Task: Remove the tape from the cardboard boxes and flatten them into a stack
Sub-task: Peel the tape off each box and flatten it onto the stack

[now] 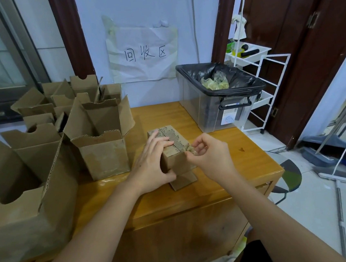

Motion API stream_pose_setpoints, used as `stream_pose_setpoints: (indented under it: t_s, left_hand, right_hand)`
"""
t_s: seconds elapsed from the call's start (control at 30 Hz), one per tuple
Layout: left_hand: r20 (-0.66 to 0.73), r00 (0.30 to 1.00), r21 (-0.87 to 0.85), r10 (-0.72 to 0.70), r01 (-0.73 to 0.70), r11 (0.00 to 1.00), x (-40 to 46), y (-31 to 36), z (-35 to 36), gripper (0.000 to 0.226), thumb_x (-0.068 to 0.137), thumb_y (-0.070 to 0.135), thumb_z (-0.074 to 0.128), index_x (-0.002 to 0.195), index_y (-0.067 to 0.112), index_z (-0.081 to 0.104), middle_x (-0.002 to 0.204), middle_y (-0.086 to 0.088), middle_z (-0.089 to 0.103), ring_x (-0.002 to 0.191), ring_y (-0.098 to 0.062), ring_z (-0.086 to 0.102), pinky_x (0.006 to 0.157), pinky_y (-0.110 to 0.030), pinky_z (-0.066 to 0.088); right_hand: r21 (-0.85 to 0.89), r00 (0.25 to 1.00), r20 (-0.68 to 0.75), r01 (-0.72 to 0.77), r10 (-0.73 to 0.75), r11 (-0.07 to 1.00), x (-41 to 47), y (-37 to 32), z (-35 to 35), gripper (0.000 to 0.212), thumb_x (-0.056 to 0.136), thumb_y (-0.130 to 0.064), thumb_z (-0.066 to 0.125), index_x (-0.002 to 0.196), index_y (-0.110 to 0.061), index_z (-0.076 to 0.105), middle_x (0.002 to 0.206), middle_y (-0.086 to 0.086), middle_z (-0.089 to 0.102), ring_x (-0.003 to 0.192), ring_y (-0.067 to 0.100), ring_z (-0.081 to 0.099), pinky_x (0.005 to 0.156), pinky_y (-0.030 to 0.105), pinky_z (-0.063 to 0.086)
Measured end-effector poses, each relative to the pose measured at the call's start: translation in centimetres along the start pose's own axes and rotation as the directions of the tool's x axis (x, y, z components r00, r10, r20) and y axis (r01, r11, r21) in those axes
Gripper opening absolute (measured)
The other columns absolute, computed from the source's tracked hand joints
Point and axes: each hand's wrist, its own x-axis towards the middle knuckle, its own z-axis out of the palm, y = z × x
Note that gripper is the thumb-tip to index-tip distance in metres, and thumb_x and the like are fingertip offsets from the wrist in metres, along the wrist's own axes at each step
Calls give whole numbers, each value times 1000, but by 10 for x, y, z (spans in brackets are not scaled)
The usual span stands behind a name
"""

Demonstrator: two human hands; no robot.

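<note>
A small cardboard box (174, 140) stands on the wooden table (223, 151) with its torn top seam facing up. My left hand (152, 165) holds it from the left, fingers lying over the top and thumb against the near side. My right hand (208, 154) pinches a crumpled strip of clear tape (190, 149) at the box's near right corner. One flap (183, 180) sticks out flat beneath the box.
Several opened cardboard boxes (102, 138) crowd the table's left side and back. A clear plastic bin with a black liner (219, 96) at the back right holds wadded tape. A white wire rack (264, 78) stands beyond it. The table's near edge runs just below the box.
</note>
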Motion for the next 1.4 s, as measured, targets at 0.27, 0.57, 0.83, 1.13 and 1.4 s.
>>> stream_pose_setpoints:
  t_s: [0.27,0.57,0.83,1.13,1.4]
  left_hand:
    - [16,1000,-15,-1,2,1000,2,-3,0,80,77,41,80,145,36,39,161,18,26,155,3,-10,124,-58,22]
    - [-5,1000,-17,6,-6,1000,1,-3,1,81,74,43,78,145,35,38,162,16,26,156,1,-8,123,-58,23]
    - [15,999,139,-31,28,990,10,9,-9,74,77,52,76,142,33,45,159,13,36,158,-7,3,129,-54,9]
    - [19,998,426,-64,50,903,23,37,-23,71,78,43,87,133,23,48,135,6,53,129,-18,52,109,-40,41]
    - [66,994,357,-86,57,932,24,35,-22,66,79,29,88,131,18,48,135,0,50,128,-24,50,107,-42,44]
  right_hand:
    - [-254,976,-2,208,-216,945,0,17,-16,18,79,-7,74,78,-18,60,76,-9,57,70,10,55,59,32,52]
    - [-46,956,4,293,-293,955,-9,24,-14,24,85,1,77,106,-11,75,104,-1,63,94,9,65,81,19,58]
    - [145,997,9,76,-78,986,-8,19,-13,17,79,-17,85,94,-13,79,96,-5,70,90,3,66,79,13,54]
    - [57,994,73,-91,87,994,-1,9,1,39,70,-42,91,89,-20,66,86,-4,67,81,12,63,71,26,56]
    - [125,974,169,-170,148,977,11,4,11,31,72,-24,91,88,-17,65,83,0,70,69,7,59,70,34,58]
